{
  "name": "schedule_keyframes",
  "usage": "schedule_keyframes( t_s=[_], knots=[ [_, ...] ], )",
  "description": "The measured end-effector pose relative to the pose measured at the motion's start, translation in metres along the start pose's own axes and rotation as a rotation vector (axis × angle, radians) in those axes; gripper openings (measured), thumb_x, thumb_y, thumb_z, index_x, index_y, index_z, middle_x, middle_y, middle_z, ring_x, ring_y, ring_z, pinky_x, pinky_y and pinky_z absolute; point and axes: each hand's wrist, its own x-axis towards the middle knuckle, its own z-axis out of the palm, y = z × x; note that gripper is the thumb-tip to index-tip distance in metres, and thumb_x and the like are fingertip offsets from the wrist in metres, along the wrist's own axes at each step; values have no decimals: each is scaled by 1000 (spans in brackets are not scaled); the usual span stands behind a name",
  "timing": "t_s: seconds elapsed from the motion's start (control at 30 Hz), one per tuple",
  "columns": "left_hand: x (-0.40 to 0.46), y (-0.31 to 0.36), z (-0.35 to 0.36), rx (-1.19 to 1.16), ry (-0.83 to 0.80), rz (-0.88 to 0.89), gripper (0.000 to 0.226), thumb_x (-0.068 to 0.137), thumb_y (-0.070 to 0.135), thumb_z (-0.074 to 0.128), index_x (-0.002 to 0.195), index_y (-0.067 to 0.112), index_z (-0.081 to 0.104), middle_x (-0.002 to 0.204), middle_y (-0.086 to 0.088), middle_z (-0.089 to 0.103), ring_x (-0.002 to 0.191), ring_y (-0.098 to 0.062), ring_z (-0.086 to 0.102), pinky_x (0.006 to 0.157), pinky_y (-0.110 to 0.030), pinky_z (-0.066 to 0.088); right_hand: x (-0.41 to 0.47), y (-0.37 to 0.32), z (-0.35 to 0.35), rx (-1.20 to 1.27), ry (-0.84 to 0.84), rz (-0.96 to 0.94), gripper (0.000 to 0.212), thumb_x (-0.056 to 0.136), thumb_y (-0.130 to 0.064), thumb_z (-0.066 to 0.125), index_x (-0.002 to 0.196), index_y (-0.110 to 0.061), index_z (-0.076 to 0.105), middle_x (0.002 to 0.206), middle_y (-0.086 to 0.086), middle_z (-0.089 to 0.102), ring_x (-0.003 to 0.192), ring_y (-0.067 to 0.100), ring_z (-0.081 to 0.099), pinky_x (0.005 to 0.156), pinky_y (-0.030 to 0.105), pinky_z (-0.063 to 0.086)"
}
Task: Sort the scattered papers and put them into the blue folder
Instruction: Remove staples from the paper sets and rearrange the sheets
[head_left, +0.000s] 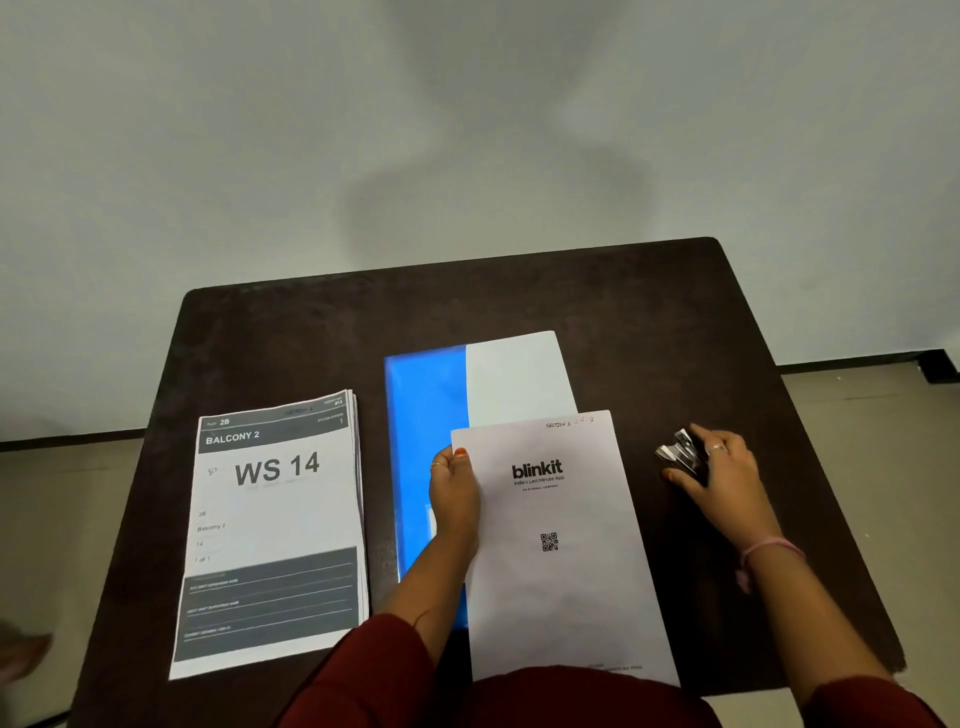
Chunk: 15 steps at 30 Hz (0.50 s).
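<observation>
Sorting underway: left hand (453, 499) pinches the blinkit sheet (558, 545) over the blue folder (423, 441); right hand (719, 467) grips a binder clip (678, 452), likely next to fasten.

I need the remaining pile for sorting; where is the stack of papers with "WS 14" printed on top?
In the head view, the WS 14 stack lies on the left part of the dark table, just left of the blue folder, untouched by either hand.

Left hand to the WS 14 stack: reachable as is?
Probably yes. The left hand holds the blinkit sheet, which it would have to release or carry, but only bare table separates it from the WS 14 stack.
</observation>
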Motion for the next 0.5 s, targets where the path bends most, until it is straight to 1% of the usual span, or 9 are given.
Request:
schedule_keyframes(
  t_s=[0.03,0.1,0.2,0.27,0.33,0.4,0.47,0.5],
  knots=[
    [0,0,-1,-13,-2,1,12,102,20,40,104,19,52,92,3,58,82,-8,55,68,-19,45,0,2,0,19,-16,17,69,83,-26,71,143,-17,38,138,13,40,127,29,39,106,44,37],
    [-1,0,-1,-42,-5,-7,12,102,18,42,107,18,52,95,2,59,83,-8,56,69,-18,45,2,2,-1,27,-23,32,63,85,-23,69,141,-14,41,135,14,44,126,30,41,106,43,37],
    [0,-1,-2,-68,-3,-29,17,101,18,44,115,17,53,103,-1,61,89,-13,58,81,-25,48,4,-4,-3,51,-17,50,56,86,-22,67,136,-10,47,132,15,48,121,29,47,105,42,40],
    [0,-2,-2,-78,1,-32,17,100,18,45,116,16,53,106,-2,61,94,-17,59,85,-28,49,7,-10,-3,133,-6,82,53,87,-22,67,135,-8,49,130,16,49,118,29,50,102,39,41],
    [0,-2,-3,-70,11,-26,21,100,19,46,119,13,54,109,-4,62,97,-18,59,87,-29,49,10,-19,-6,270,-5,114,49,88,-23,66,132,-7,52,124,14,53,111,26,53,97,36,43],
    [2,-3,-3,-55,22,-23,23,100,19,46,121,11,54,111,-5,62,98,-19,59,89,-30,49,11,-34,-10,504,-29,143,40,89,-23,64,125,-7,57,110,6,59,103,21,56,90,32,44],
    [2,-3,-2,-52,31,-24,17,100,18,47,115,14,54,110,-5,61,97,-19,59,88,-30,49,13,-54,-15,728,-86,161,32,91,-22,61,121,-11,57,97,-1,61,94,15,58,82,26,44],
    [1,-3,-1,-48,32,-20,15,100,18,47,114,16,53,110,-5,61,98,-20,59,88,-30,48,15,-64,-16,794,-123,146,31,92,-22,60,120,-12,57,93,-2,62,88,12,59,75,23,45]
  ],
)
